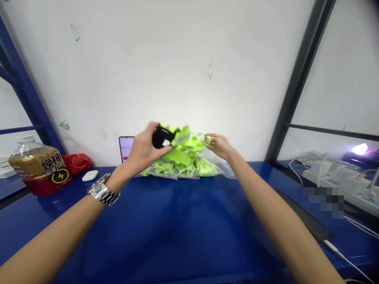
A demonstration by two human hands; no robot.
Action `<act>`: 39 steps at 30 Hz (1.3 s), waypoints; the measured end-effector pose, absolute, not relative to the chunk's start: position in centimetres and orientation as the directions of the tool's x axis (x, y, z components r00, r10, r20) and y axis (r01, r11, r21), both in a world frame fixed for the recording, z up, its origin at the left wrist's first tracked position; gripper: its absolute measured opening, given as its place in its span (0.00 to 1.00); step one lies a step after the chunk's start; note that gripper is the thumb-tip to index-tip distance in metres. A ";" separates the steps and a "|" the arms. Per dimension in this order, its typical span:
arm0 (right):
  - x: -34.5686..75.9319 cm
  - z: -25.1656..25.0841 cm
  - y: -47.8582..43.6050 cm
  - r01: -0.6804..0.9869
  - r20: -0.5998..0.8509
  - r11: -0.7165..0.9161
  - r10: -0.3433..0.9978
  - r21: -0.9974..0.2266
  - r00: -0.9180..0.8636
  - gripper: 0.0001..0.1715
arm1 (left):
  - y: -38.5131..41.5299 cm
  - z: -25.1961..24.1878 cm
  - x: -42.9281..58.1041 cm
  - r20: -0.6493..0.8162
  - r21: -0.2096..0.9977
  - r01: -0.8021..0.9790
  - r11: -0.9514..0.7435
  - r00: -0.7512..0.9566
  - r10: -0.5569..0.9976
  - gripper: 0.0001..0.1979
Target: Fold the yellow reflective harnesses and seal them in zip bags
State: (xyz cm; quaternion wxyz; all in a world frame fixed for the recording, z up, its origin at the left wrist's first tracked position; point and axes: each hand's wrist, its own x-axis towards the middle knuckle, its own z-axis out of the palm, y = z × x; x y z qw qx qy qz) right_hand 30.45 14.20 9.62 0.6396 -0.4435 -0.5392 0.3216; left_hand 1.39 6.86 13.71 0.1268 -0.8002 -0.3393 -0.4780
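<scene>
Over the back of the blue table [166, 228], my left hand [142, 148] pinches the black part of a neon-yellow reflective strap [185, 138] between thumb and fingers. Loose, crumpled folds of this strap stretch across to my right hand [219, 146], whose fingers are closed on its other end. The strap is blurred, so its full shape is hard to make out. Just below and behind it lie clear plastic bags [204, 169] with more neon-yellow reflective material, against the wall. A metal watch [103, 190] is on my left wrist.
Behind my left hand, a phone [126, 146] showing a timer leans on the wall. At the left are a large drink bottle [38, 167], a red plastic bag [77, 162] and a white case [90, 175]. Power strips [340, 179], cables and a dark flat device [302, 213] lie right.
</scene>
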 end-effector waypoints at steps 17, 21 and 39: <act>24.0 2.1 -0.9 0.777 0.366 0.620 0.751 -0.108 -0.549 0.40 | 3.7 1.1 4.0 0.362 0.056 0.657 -0.752 0.688 0.629 0.24; 24.7 1.3 -0.1 0.838 0.314 0.546 0.794 0.009 -0.521 0.26 | 3.3 1.3 2.7 0.386 0.153 0.584 -0.797 0.708 0.592 0.21; 23.0 0.8 -0.3 0.840 0.422 0.524 0.736 0.142 -0.530 0.27 | 3.7 0.3 3.7 0.491 -0.126 0.549 -0.826 0.759 0.429 0.05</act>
